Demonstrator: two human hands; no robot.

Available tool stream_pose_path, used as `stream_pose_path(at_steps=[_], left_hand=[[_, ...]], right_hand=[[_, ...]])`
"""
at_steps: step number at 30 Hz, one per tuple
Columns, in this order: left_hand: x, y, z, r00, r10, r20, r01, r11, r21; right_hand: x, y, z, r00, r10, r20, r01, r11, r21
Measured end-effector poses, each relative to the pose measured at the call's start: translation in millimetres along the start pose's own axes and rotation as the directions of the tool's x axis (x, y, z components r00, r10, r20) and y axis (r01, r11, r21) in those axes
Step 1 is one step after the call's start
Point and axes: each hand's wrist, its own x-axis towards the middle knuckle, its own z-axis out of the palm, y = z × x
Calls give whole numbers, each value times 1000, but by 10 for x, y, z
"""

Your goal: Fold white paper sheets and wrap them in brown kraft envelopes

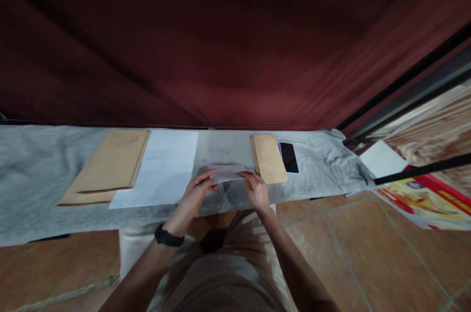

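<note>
Watching both hands on one small piece of pale paper (228,173), held just over the near half of the worktop (316,167), in front of the person's lap. Left hand (200,186): grip narrow, thumb and fingers pinching the paper's left end. Right hand (256,190): same deal, fingertips closed on the right end, upper corner side, knuckles up. Paper spans the gap between the two, roughly level, a bit blurred; can't tell from here if it's folded or if any of it touches the cloth. Grey cloth (217,143) covers the worktop. Right hand is right by a stack of brown envelopes (271,157), overlapping its near left corner from my angle; can't tell if they touch. Dark-screened phone (289,157) sits just beyond that stack, right side. Left of the hands: large white sheet (169,165) flat on the cloth, well clear of the left fingers, its left side against a pile of larger brown envelopes (114,157). Dark wristband (168,236) on the left wrist. Dark red curtain (228,66) behind the worktop, printed red-and-yellow box (429,199) off to the right above the tiled floor (331,243).
</note>
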Motion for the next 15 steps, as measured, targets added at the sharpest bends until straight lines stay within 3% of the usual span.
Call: stream_pose_path(at_steps=[3,7,11,15], left_hand=[[-81,153,-37,995,72,67,-73,997,2],[-50,236,-123,970,213,117,-239,927,288],[114,116,-213,942,329,70,-311,772,554],[301,-101,-241,966,246,82,-250,801,544]], right_hand=[[123,-99,-170,998,36,-42,-30,991,128],[267,-227,-307,995,94,-44,-77,956,285],[398,-240,-268,990,141,-18,-127,934,335],[509,-129,-75,983,184,-21,-173,951,257]])
